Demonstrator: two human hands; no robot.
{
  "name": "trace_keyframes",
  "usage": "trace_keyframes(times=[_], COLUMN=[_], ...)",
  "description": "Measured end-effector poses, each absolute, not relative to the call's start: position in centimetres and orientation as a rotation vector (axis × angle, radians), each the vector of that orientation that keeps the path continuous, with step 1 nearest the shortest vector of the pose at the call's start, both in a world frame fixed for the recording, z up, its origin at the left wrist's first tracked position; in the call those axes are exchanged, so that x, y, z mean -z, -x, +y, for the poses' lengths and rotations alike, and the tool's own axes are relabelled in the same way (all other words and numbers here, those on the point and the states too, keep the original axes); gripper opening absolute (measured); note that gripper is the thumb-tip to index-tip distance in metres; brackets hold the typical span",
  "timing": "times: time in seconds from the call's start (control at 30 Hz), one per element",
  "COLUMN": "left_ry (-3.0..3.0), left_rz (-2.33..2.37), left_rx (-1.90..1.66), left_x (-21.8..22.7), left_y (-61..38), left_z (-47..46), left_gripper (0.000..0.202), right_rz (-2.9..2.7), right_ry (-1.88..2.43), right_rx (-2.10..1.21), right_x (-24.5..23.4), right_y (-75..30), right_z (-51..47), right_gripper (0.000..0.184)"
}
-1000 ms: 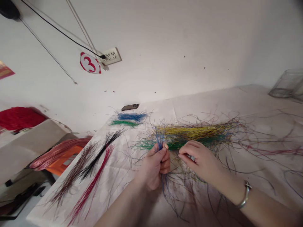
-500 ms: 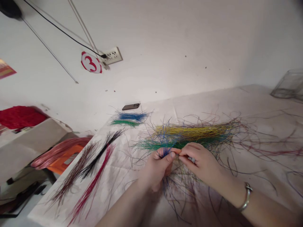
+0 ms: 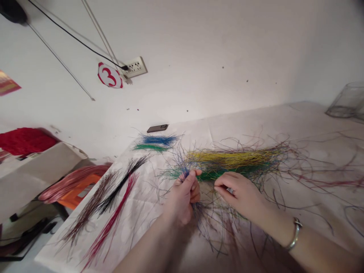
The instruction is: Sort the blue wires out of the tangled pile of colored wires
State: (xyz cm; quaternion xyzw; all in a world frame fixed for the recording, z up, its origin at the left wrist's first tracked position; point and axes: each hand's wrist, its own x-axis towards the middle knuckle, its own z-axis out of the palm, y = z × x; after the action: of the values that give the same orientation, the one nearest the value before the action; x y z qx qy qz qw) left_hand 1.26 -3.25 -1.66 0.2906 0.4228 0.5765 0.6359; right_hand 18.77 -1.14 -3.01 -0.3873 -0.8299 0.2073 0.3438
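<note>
My left hand (image 3: 183, 197) is closed round a small bunch of blue strands (image 3: 182, 167), whose ends stick up above the fist and hang below it. My right hand (image 3: 241, 195) lies just to its right with thumb and fingers pinched together on thin strands at the near edge of a long mixed pile of yellow, green and blue strands (image 3: 230, 161). A bracelet (image 3: 294, 233) is on my right wrist. Both hands hover over loose dark strands on the white-covered table (image 3: 298, 125).
Sorted bunches lie to the left: blue and green (image 3: 155, 143), black (image 3: 122, 184), dark red-brown (image 3: 88, 206) and red (image 3: 109, 222). A phone (image 3: 157, 128) rests by the wall. A cardboard box (image 3: 36, 172), red and pink strand bundles and an orange stool (image 3: 75, 193) stand left of the table.
My hands met at the fingertips half a second ago and have drawn apart again. My left hand with the blue bunch has shifted slightly left and up.
</note>
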Motion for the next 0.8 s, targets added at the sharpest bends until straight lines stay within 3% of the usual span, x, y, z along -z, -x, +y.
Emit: trace_keyframes(times=[0.2,0.57,0.8], left_ry=[-0.777,-0.487,-0.448], left_rz=[0.964,0.944,0.876], left_rx=[-1.145,-1.521,-1.442], left_x=[2.1,1.7,0.8], left_y=[-1.9,-0.5,-0.6], left_z=[-3.7,-2.4,-2.8], left_gripper=[0.028,0.026,0.024], right_rz=[-2.198,-1.995,-1.869], right_ry=[0.947,1.112,1.276], right_rx=[-0.529,-0.453,-0.303], right_x=[3.0,3.1,3.9], right_y=[-18.6,-20.2,-22.3], right_z=[-1.5,0.2,2.3], right_gripper=[0.01,0.011,0.012])
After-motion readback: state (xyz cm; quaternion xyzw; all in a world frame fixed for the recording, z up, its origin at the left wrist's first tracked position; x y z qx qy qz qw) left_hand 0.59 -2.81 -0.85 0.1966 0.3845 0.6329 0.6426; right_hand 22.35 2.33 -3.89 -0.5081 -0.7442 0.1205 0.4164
